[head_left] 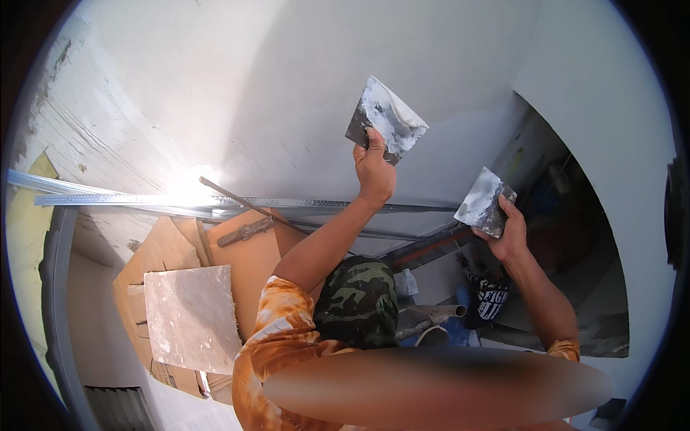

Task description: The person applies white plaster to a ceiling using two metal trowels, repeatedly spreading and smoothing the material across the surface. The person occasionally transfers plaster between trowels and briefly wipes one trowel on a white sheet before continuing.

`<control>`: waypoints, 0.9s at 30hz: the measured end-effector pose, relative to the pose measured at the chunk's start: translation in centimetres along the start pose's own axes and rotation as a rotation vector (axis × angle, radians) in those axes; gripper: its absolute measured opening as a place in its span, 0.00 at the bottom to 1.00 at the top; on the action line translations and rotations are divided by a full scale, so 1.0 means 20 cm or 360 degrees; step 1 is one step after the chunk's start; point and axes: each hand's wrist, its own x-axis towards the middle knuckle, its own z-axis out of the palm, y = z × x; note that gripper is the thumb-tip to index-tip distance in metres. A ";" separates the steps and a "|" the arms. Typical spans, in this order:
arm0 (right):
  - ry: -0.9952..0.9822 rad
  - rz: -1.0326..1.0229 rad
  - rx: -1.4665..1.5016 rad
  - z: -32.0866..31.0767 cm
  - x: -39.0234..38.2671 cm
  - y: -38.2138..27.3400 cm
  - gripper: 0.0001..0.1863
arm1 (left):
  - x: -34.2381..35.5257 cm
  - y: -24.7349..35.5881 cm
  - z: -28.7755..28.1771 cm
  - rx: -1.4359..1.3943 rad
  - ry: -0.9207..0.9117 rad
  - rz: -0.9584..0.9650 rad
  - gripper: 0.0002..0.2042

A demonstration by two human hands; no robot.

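My left hand is raised before the pale wall, its thumb over the lower edge of a square steel putty scraper. A thick smear of white putty covers much of that blade. Lower and to the right, my right hand grips a second flat putty scraper by its dark lower corner, also smeared white. The two scrapers are apart, and neither one clearly touches the wall. Any handles are hidden by my fingers.
Long metal channels run across at wall level. Cardboard with a square board and an old hammer-like tool lies at left. Below, beyond a dark opening edge, a person in a dark printed shirt appears.
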 end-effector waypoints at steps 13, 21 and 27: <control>-0.0918 -0.0109 0.0508 0.63 0.06 0.03 0.20 | -0.23 0.70 -0.20 0.1866 -0.0951 0.0421 0.17; -0.1563 -0.2314 -0.1565 0.91 -0.14 0.27 0.21 | -0.27 0.91 -0.26 -0.0424 0.0418 -0.1326 0.14; -0.1107 -0.2347 -0.2331 1.16 -0.03 0.30 0.25 | -0.08 1.68 -0.61 -0.0559 0.0023 -0.0367 0.21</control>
